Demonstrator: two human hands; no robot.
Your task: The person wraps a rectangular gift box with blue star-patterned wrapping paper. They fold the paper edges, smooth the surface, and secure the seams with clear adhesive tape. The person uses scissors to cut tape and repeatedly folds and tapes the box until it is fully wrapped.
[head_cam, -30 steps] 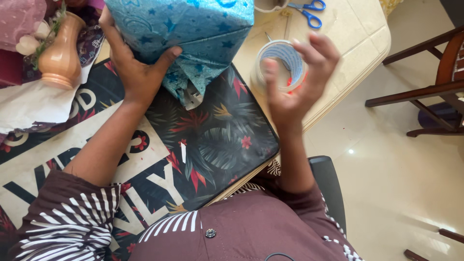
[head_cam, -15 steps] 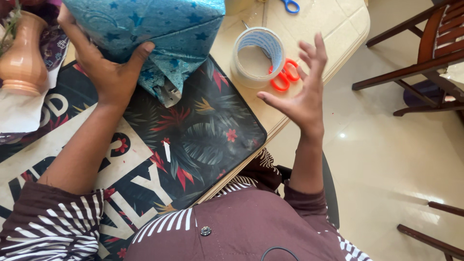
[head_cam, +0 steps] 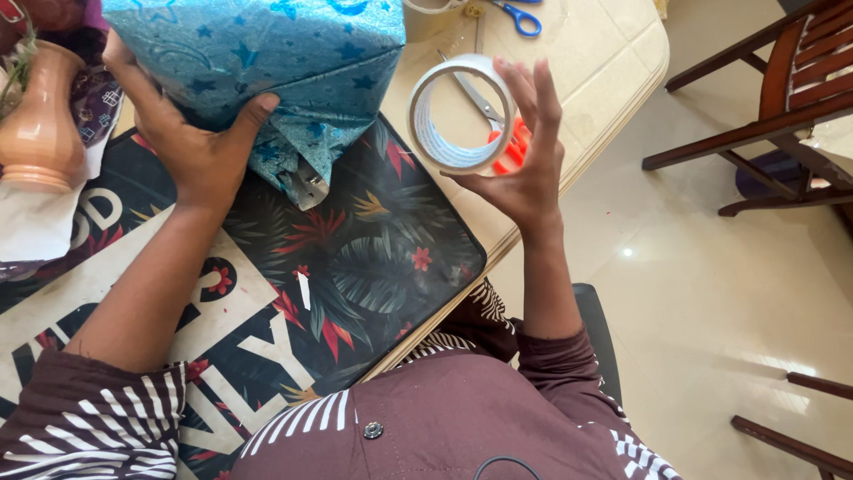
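Note:
My left hand [head_cam: 197, 142] presses against the near side of a box wrapped in blue star-patterned paper [head_cam: 267, 62], which stands on a dark mat with leaf and flower print [head_cam: 373, 258]. A loose folded flap of the paper hangs below the box's corner. My right hand [head_cam: 520, 151] holds a roll of clear tape [head_cam: 458, 114] lifted off the table, tilted on edge, to the right of the box. Orange-handled scissors [head_cam: 506, 142] lie on the cream table [head_cam: 604, 62] just behind the roll, partly hidden by my fingers.
Blue-handled scissors [head_cam: 515, 15] lie at the table's far edge. A clay vase [head_cam: 40, 124] stands at the left on white paper. Wooden chairs [head_cam: 764, 98] stand to the right on a glossy tiled floor.
My right hand was open and empty beside the tape roll lying flat on the table; now it grips the roll and has raised it on edge. The left hand stays on the box.

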